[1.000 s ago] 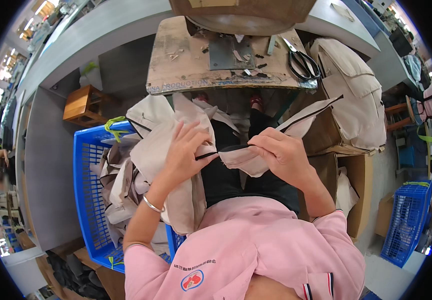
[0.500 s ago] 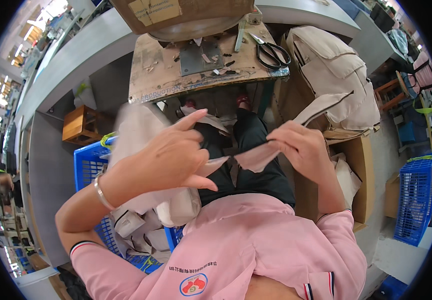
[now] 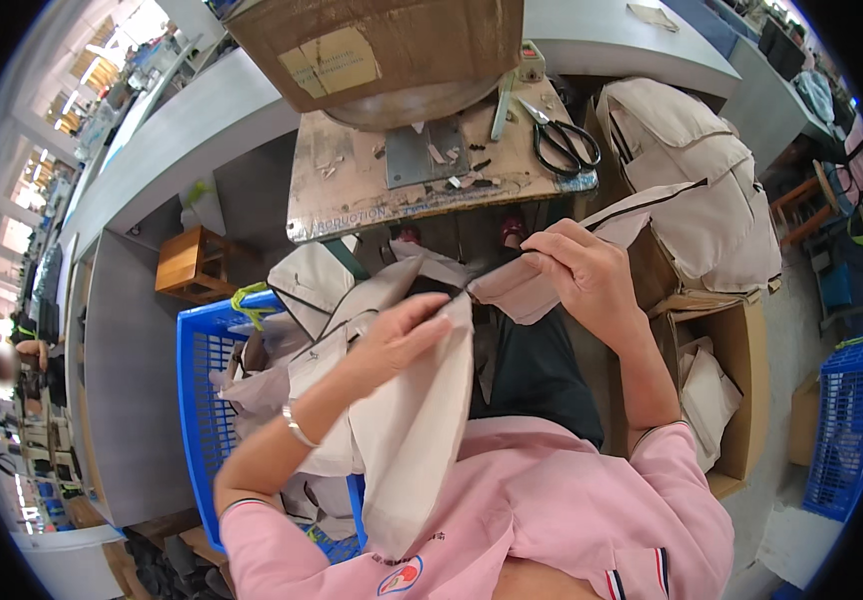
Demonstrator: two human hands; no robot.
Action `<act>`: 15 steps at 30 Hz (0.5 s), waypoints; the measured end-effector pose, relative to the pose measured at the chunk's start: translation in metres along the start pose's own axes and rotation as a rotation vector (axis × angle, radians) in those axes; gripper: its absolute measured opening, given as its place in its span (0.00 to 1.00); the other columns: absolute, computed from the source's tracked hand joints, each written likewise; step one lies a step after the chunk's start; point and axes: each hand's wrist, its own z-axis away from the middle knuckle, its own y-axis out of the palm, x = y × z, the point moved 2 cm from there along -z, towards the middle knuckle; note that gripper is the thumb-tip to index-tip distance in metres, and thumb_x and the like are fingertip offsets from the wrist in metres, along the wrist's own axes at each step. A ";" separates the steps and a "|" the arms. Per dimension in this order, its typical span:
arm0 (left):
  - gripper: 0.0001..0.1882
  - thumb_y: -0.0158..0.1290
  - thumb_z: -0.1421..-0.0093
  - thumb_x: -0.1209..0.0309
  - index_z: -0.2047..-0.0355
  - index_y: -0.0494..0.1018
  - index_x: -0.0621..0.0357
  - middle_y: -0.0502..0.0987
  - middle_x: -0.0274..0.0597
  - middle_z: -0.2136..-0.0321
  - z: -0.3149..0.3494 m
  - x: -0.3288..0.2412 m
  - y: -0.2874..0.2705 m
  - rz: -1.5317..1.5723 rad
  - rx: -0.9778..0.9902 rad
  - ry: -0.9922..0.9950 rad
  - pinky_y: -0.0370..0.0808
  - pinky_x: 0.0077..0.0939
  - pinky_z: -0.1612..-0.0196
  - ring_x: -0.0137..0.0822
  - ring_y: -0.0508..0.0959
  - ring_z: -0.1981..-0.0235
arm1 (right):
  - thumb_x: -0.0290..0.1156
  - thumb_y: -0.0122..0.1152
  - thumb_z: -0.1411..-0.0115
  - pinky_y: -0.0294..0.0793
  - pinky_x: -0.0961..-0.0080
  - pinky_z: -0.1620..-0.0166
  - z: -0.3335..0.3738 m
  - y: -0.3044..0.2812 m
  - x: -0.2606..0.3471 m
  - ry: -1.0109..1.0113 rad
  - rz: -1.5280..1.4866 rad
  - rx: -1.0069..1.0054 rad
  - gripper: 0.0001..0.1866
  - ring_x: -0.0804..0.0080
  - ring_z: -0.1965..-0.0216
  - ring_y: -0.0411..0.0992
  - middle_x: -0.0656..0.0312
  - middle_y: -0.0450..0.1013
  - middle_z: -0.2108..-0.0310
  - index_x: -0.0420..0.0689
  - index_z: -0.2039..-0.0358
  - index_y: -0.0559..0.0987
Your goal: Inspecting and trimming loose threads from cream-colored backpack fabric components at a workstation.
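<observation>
My left hand (image 3: pixel 397 345) is closed on the upper end of a beige fabric panel (image 3: pixel 420 440), which hangs down over my lap. With its fingers pinched, my right hand (image 3: pixel 584 285) holds a beige fabric strip (image 3: pixel 520 292) with black edging. The strip's free end sticks out to the right, and its other end meets the panel beside my left fingertips. Whether the two are joined there I cannot tell. More beige sewn pieces (image 3: pixel 312 280) with black trim lie under and beyond my left forearm, in and over a blue plastic basket (image 3: pixel 192 370).
Ahead stands a worn wooden table (image 3: pixel 327 190) with black-handled scissors (image 3: pixel 564 145), a metal plate (image 3: pixel 407 165) and scraps. A cardboard box (image 3: pixel 452 50) rests above it. Beige bags (image 3: pixel 692 180) are stacked at right, over an open carton (image 3: pixel 747 390). A wooden stool (image 3: pixel 192 262) stands left.
My left hand has gone from spread fingers to a closed grip on the panel, now hanging over my lap. My right hand still holds the strip. The view has shifted slightly.
</observation>
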 end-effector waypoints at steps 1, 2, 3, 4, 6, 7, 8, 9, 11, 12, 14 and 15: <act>0.18 0.56 0.34 0.59 0.50 0.75 0.58 0.75 0.22 0.65 -0.003 0.001 0.004 0.163 0.065 -0.281 0.69 0.12 0.59 0.17 0.71 0.64 | 0.25 0.66 0.44 0.74 0.72 0.70 -0.005 -0.001 -0.003 -0.010 0.024 0.008 0.05 0.61 0.73 0.75 0.62 0.76 0.70 0.44 0.66 0.81; 0.15 0.59 0.36 0.60 0.55 0.78 0.57 0.77 0.24 0.66 -0.010 0.001 0.008 0.269 0.117 -0.304 0.68 0.10 0.63 0.13 0.71 0.66 | 0.25 0.66 0.45 0.74 0.72 0.70 -0.010 -0.003 -0.005 -0.020 0.049 0.018 0.06 0.62 0.74 0.75 0.62 0.76 0.70 0.44 0.65 0.81; 0.14 0.61 0.37 0.62 0.57 0.79 0.58 0.78 0.25 0.68 -0.016 -0.004 0.002 0.278 0.053 -0.224 0.69 0.11 0.63 0.14 0.72 0.68 | 0.25 0.66 0.45 0.74 0.72 0.70 -0.017 -0.005 -0.007 -0.026 0.056 0.016 0.06 0.62 0.74 0.75 0.62 0.76 0.70 0.44 0.65 0.81; 0.13 0.63 0.39 0.63 0.59 0.81 0.58 0.78 0.25 0.69 -0.023 -0.011 -0.006 0.287 -0.012 -0.144 0.70 0.11 0.64 0.15 0.73 0.69 | 0.23 0.66 0.45 0.74 0.74 0.69 -0.025 -0.006 -0.010 -0.037 0.029 0.010 0.06 0.65 0.73 0.75 0.61 0.76 0.70 0.42 0.65 0.81; 0.11 0.66 0.43 0.69 0.62 0.82 0.62 0.80 0.26 0.70 -0.042 -0.037 -0.030 0.196 -0.106 0.061 0.71 0.12 0.66 0.16 0.74 0.71 | 0.22 0.67 0.45 0.74 0.77 0.69 -0.040 -0.007 -0.013 -0.046 0.011 0.002 0.06 0.68 0.73 0.76 0.60 0.77 0.70 0.40 0.65 0.81; 0.11 0.66 0.43 0.69 0.62 0.82 0.62 0.80 0.27 0.72 -0.048 -0.053 -0.040 0.068 -0.146 0.110 0.71 0.12 0.68 0.16 0.73 0.72 | 0.22 0.67 0.45 0.74 0.78 0.69 -0.050 -0.006 -0.014 -0.012 -0.017 0.003 0.06 0.70 0.73 0.76 0.60 0.77 0.70 0.39 0.65 0.81; 0.12 0.66 0.44 0.70 0.62 0.82 0.63 0.80 0.27 0.73 -0.053 -0.068 -0.049 -0.060 -0.187 0.159 0.70 0.13 0.69 0.16 0.73 0.73 | 0.22 0.67 0.45 0.73 0.79 0.69 -0.059 -0.004 -0.015 0.023 -0.046 0.005 0.06 0.71 0.73 0.76 0.60 0.77 0.70 0.38 0.66 0.81; 0.12 0.66 0.44 0.70 0.62 0.82 0.63 0.80 0.27 0.73 -0.063 -0.068 -0.057 -0.058 -0.186 0.163 0.70 0.13 0.69 0.16 0.73 0.73 | 0.22 0.66 0.43 0.73 0.80 0.70 -0.070 -0.002 -0.019 0.026 -0.048 0.025 0.05 0.75 0.74 0.74 0.61 0.76 0.71 0.36 0.66 0.81; 0.11 0.65 0.44 0.70 0.63 0.83 0.63 0.80 0.27 0.74 -0.084 -0.066 -0.073 -0.320 -0.258 0.227 0.70 0.13 0.71 0.16 0.72 0.74 | 0.22 0.66 0.43 0.72 0.80 0.70 -0.087 0.013 -0.036 0.044 -0.049 0.020 0.05 0.76 0.75 0.73 0.62 0.75 0.72 0.36 0.66 0.81; 0.11 0.65 0.44 0.70 0.63 0.83 0.63 0.80 0.27 0.74 -0.096 -0.064 -0.082 -0.317 -0.254 0.232 0.70 0.13 0.71 0.16 0.72 0.74 | 0.22 0.66 0.43 0.71 0.80 0.71 -0.094 0.022 -0.045 0.061 -0.055 0.015 0.05 0.76 0.76 0.72 0.62 0.75 0.73 0.35 0.66 0.81; 0.11 0.65 0.44 0.71 0.62 0.83 0.63 0.79 0.27 0.75 -0.117 -0.057 -0.097 -0.119 -0.196 0.180 0.70 0.14 0.72 0.16 0.72 0.75 | 0.22 0.65 0.42 0.71 0.80 0.72 -0.106 0.038 -0.059 0.102 -0.122 0.005 0.05 0.79 0.76 0.71 0.63 0.73 0.74 0.35 0.65 0.81; 0.12 0.64 0.44 0.71 0.61 0.83 0.64 0.80 0.28 0.74 -0.125 -0.053 -0.103 -0.094 -0.193 0.115 0.70 0.15 0.72 0.16 0.72 0.74 | 0.22 0.65 0.42 0.70 0.80 0.72 -0.111 0.044 -0.065 0.145 -0.142 0.002 0.05 0.80 0.76 0.71 0.64 0.74 0.74 0.35 0.66 0.81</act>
